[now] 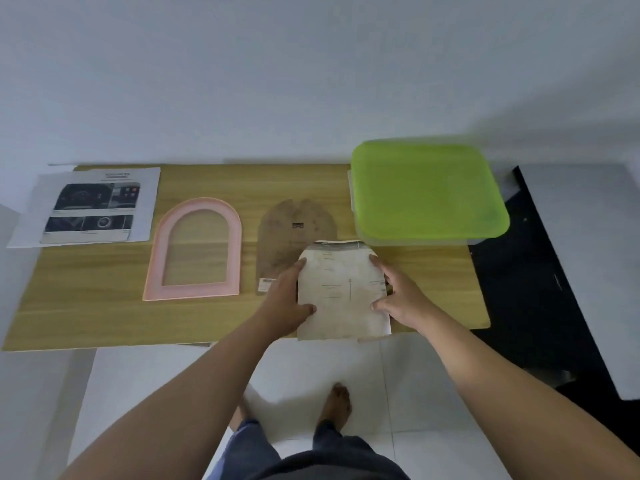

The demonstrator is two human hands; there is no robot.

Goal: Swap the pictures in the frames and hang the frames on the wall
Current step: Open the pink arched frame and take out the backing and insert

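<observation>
A pink arched picture frame (pixel 194 251) lies flat on the wooden table (pixel 86 306), with the table showing through its opening. To its right lies a brown arched backing board (pixel 294 233). A pale printed picture (pixel 343 292) overlaps the board's lower right part and reaches past the table's front edge. My left hand (pixel 287 299) holds the picture's left edge, thumb on top. My right hand (pixel 398 296) holds its right edge the same way. A white printed sheet with dark photos (pixel 93 206) lies at the table's far left.
A clear box with a green lid (pixel 426 192) sits at the table's back right corner. A bare white wall (pixel 277 81) stands behind the table. Dark furniture (pixel 540 271) is on the right. My bare feet stand on white floor tiles below.
</observation>
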